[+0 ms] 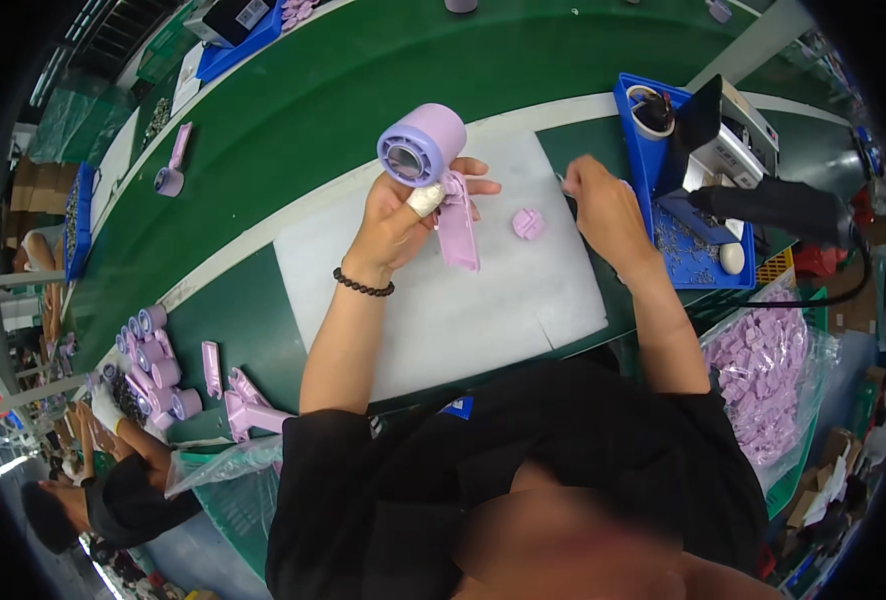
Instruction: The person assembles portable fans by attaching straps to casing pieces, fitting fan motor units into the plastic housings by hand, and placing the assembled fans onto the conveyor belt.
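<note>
My left hand (393, 220), its thumb wrapped in white tape, grips a lilac hair dryer body (438, 135) over the white mat. The round barrel points up and toward me, and its open handle half hangs below the fingers. On the mat to the right lies a small lilac plastic part (528, 224), touched by neither hand. My right hand (603, 205) is closed beside the mat's right edge, close to the blue tray. Its fingertips are pinched together; what they hold, if anything, is too small to make out.
The blue tray (703, 272) holds many small screws, a white cup and a boxy device. A black cable-fed tool (773, 210) juts over it. Lilac parts fill a bag (763, 370) at right. Several dryer bodies (153, 365) stand at left near a co-worker. Behind runs a green conveyor (293, 110).
</note>
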Demonstrator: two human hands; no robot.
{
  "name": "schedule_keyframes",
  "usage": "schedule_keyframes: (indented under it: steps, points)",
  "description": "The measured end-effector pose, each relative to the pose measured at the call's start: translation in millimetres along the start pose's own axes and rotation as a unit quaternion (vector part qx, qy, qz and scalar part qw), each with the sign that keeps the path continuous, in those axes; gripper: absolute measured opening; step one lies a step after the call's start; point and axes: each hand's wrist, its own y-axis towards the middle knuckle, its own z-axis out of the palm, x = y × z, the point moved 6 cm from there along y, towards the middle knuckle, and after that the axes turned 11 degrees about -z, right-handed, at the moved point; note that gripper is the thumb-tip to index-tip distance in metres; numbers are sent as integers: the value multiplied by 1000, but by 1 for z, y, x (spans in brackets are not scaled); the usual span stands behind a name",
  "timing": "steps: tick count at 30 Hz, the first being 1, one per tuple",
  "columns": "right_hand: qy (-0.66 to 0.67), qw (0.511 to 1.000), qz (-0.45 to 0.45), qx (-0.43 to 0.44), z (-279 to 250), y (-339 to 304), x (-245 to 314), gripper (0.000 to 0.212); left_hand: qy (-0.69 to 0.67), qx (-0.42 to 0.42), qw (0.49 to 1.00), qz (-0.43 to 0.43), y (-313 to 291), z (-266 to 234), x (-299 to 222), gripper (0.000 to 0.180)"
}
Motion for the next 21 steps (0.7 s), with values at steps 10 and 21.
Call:
schedule_keyframes:
  steps: [10, 21]
  points:
    - [289, 953, -92, -22, 9, 96, 67, 18, -193, -34, 980, -31, 18, -46, -9, 39]
    - [406, 901, 35, -147, 41, 102, 69, 19, -230, -69, 969, 55, 38, -58, -37, 39]
